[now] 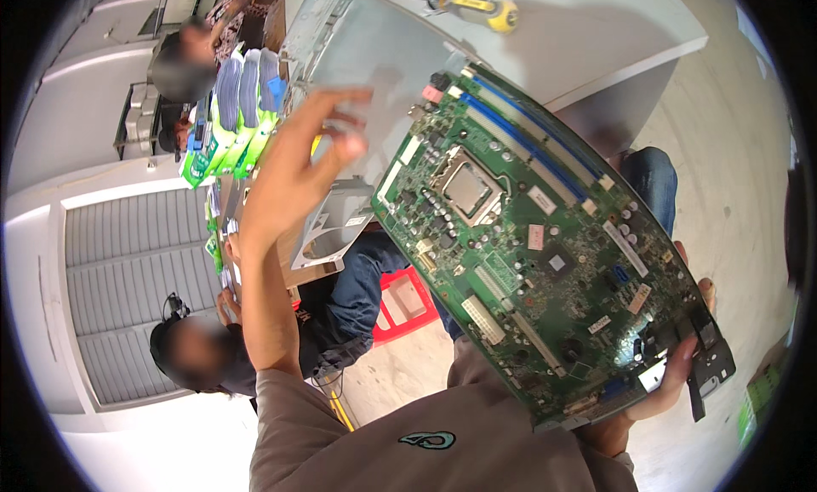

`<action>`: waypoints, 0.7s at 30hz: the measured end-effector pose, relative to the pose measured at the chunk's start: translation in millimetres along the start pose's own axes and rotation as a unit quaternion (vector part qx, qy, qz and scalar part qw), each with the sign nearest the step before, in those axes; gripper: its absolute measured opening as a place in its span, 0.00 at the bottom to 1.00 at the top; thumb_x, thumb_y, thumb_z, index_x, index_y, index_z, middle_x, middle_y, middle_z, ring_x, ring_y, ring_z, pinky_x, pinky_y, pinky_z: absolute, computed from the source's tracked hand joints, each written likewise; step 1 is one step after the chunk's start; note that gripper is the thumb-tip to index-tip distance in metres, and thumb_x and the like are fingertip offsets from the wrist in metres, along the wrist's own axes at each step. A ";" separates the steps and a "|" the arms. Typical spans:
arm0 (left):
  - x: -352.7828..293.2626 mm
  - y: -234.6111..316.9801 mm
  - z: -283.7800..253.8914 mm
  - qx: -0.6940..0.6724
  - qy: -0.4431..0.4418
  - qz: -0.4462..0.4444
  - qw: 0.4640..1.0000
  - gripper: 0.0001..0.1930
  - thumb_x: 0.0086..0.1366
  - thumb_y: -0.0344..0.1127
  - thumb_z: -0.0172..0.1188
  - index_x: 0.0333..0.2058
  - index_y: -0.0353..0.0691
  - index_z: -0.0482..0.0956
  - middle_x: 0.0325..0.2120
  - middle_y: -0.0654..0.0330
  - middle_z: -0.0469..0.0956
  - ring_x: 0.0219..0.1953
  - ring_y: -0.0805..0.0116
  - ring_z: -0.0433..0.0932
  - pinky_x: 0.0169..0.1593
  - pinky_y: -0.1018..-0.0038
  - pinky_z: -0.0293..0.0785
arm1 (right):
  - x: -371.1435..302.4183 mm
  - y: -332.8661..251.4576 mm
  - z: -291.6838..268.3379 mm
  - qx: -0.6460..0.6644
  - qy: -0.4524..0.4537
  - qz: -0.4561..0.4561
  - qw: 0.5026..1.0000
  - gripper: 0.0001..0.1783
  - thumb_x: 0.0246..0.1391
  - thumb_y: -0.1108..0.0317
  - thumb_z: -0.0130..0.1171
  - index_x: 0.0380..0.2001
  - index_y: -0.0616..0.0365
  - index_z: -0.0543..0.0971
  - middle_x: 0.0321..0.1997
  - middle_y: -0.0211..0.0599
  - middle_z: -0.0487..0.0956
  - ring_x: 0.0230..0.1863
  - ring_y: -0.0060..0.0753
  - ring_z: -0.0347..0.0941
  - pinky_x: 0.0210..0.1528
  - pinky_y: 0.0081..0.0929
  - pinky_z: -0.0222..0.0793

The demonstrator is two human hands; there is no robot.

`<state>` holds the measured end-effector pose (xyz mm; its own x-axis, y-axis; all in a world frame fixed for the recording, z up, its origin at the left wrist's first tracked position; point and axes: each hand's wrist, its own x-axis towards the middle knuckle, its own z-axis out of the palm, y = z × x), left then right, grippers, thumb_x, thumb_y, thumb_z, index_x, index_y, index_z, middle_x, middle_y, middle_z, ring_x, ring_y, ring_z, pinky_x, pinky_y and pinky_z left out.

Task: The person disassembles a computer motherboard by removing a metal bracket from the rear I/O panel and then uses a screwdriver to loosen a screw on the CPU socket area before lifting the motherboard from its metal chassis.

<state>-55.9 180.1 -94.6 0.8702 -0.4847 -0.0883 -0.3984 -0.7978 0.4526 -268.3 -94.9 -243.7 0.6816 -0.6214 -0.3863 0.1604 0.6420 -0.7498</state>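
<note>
Up in the air, over your lap, sits the green board (545, 254). Your right hand (681, 377) holds it by the lower corner, fingers closed on its edge. You have it tipped, with the silver chip socket (466, 188) and the blue slots (532, 143) facing you. Your left hand (298, 173) is up and open, fingers spread, holding nothing, close to the grey metal case (357, 58) on the table (613, 32). So the board looks to be out of the case and free. It is not set down anywhere yet. A yellow screwdriver (477, 7) lies on the table past the case, and you are not touching it. Another person (281, 322) sits low beside you.
</note>
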 end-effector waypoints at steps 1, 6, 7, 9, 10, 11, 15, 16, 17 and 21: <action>-19.2 -8.6 -5.1 -0.017 -0.054 -0.040 0.998 0.28 0.65 0.44 0.64 0.59 0.36 0.69 0.51 0.56 0.77 0.49 0.64 0.78 0.52 0.68 0.73 | 1.2 1.7 -1.7 -0.008 0.008 -0.001 1.000 0.41 0.56 0.44 0.50 0.66 0.58 0.60 0.69 0.69 0.59 0.67 0.59 0.62 0.70 0.55 0.55; -78.2 -21.2 9.1 0.014 -0.105 -0.147 0.984 0.17 0.64 0.32 0.65 0.49 0.32 0.74 0.38 0.58 0.81 0.40 0.66 0.81 0.44 0.72 0.77 | -9.8 5.9 -10.9 0.087 -0.046 -0.055 0.994 0.32 0.68 0.57 0.39 0.68 0.66 0.59 0.70 0.65 0.59 0.71 0.54 0.58 0.71 0.49 0.54; -78.0 -19.3 14.0 -0.031 -0.068 -0.192 0.979 0.14 0.64 0.30 0.65 0.45 0.32 0.76 0.35 0.59 0.80 0.36 0.69 0.80 0.37 0.75 0.76 | -10.9 6.7 -11.3 0.047 -0.032 -0.072 0.996 0.31 0.68 0.57 0.39 0.68 0.66 0.59 0.70 0.65 0.59 0.71 0.55 0.58 0.71 0.50 0.54; -82.9 -21.2 20.1 -0.084 -0.002 -0.195 0.977 0.06 0.65 0.28 0.64 0.36 0.31 0.78 0.30 0.61 0.79 0.28 0.78 0.78 0.21 0.83 0.70 | -14.3 10.3 -14.6 -0.037 -0.012 -0.103 0.994 0.31 0.68 0.58 0.39 0.68 0.65 0.59 0.70 0.66 0.58 0.71 0.57 0.58 0.71 0.51 0.54; -85.1 -21.8 19.4 -0.089 -0.002 -0.201 0.976 0.06 0.65 0.28 0.64 0.36 0.31 0.78 0.30 0.61 0.79 0.28 0.78 0.78 0.21 0.83 0.70 | -15.6 12.7 -15.7 -0.072 -0.007 -0.117 0.990 0.31 0.68 0.58 0.38 0.68 0.65 0.59 0.70 0.67 0.58 0.71 0.58 0.58 0.71 0.52 0.54; -85.2 -19.9 16.6 -0.077 -0.007 -0.229 0.970 0.05 0.65 0.28 0.64 0.36 0.32 0.78 0.28 0.62 0.79 0.28 0.79 0.77 0.22 0.83 0.70 | -16.4 13.8 -18.0 -0.104 0.000 -0.133 0.986 0.30 0.68 0.59 0.38 0.68 0.65 0.59 0.70 0.67 0.58 0.71 0.58 0.58 0.71 0.53 0.54; -81.2 -14.1 17.0 -0.037 -0.006 -0.231 0.972 0.06 0.64 0.27 0.64 0.35 0.31 0.77 0.26 0.62 0.79 0.30 0.81 0.74 0.29 0.80 0.70 | -21.3 18.2 -24.7 -0.187 0.010 -0.182 0.965 0.29 0.68 0.61 0.37 0.68 0.64 0.60 0.70 0.69 0.58 0.70 0.61 0.58 0.71 0.55 0.55; -81.6 -18.2 17.4 -0.019 0.003 -0.173 0.985 0.07 0.63 0.27 0.65 0.35 0.31 0.77 0.26 0.62 0.79 0.30 0.81 0.73 0.32 0.78 0.70 | -21.8 18.7 -24.6 -0.201 0.011 -0.191 0.961 0.29 0.68 0.61 0.37 0.68 0.64 0.60 0.70 0.70 0.57 0.70 0.62 0.57 0.71 0.56 0.55; -84.0 -29.4 20.5 0.015 0.019 -0.091 0.996 0.07 0.62 0.27 0.66 0.34 0.31 0.77 0.25 0.64 0.77 0.29 0.82 0.70 0.35 0.78 0.67 | -22.5 19.5 -25.3 -0.215 0.011 -0.198 0.956 0.29 0.68 0.61 0.37 0.68 0.64 0.60 0.70 0.70 0.57 0.70 0.63 0.57 0.71 0.57 0.55; -87.1 -33.6 19.2 0.018 0.018 -0.147 0.989 0.05 0.62 0.26 0.65 0.34 0.33 0.78 0.23 0.67 0.73 0.27 0.82 0.65 0.32 0.83 0.61 | -18.2 19.9 -23.3 -0.268 0.019 -0.229 0.936 0.28 0.68 0.63 0.36 0.68 0.63 0.60 0.69 0.72 0.57 0.70 0.66 0.57 0.71 0.60 0.55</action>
<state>-123.9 242.2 -119.1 0.9592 -0.2176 -0.1802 -0.1360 -0.9147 0.3806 -294.1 -81.2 -264.1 0.6017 -0.7982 0.0300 0.0416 -0.0062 -0.9991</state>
